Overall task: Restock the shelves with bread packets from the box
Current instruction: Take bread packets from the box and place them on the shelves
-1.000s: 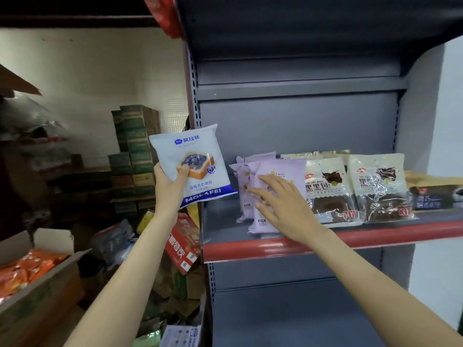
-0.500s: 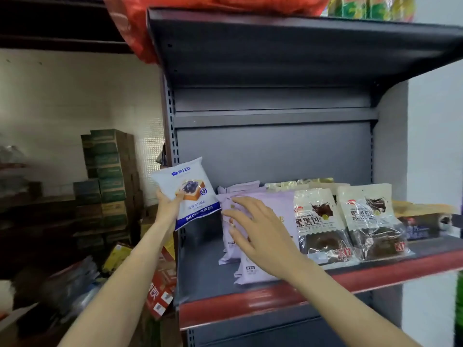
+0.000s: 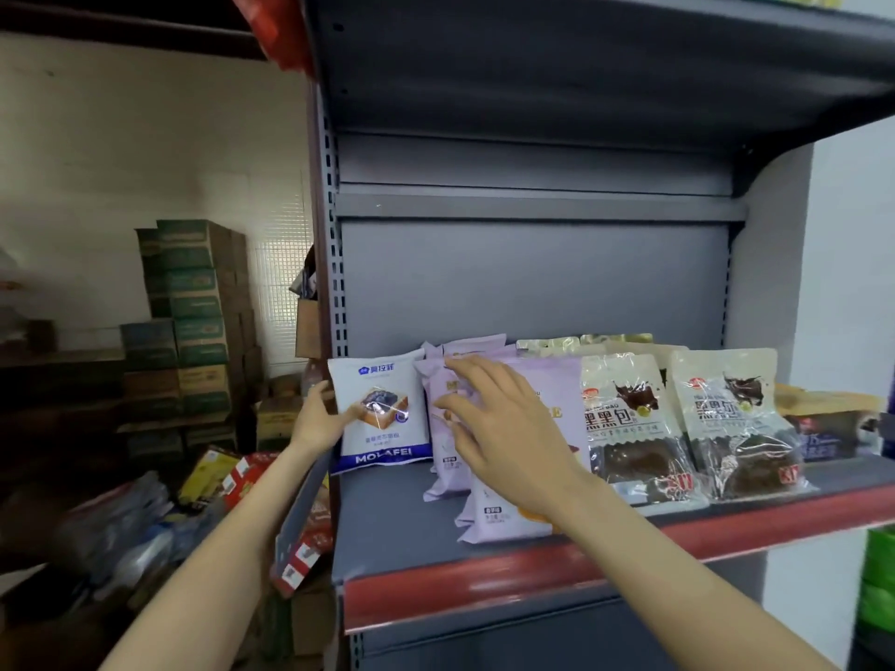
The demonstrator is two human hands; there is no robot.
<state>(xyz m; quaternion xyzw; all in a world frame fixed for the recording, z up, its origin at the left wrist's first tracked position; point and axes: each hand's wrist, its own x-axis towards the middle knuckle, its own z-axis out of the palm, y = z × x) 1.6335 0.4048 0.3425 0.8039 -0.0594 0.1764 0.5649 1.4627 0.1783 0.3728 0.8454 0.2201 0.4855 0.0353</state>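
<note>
My left hand grips a white and blue bread packet by its left edge and holds it upright at the left end of the grey shelf, beside the purple packets. My right hand lies flat with spread fingers against the front purple packet. To the right stand two clear packets of dark bread. The box is not in view.
The shelf has a red front edge, with bare room at its front left. A dark shelf board hangs overhead. Stacked green cartons and loose red and yellow packages fill the floor to the left.
My left hand has carried the white and blue packet rightward from beside the upright onto the shelf's left end. My right hand stays on the purple packets.
</note>
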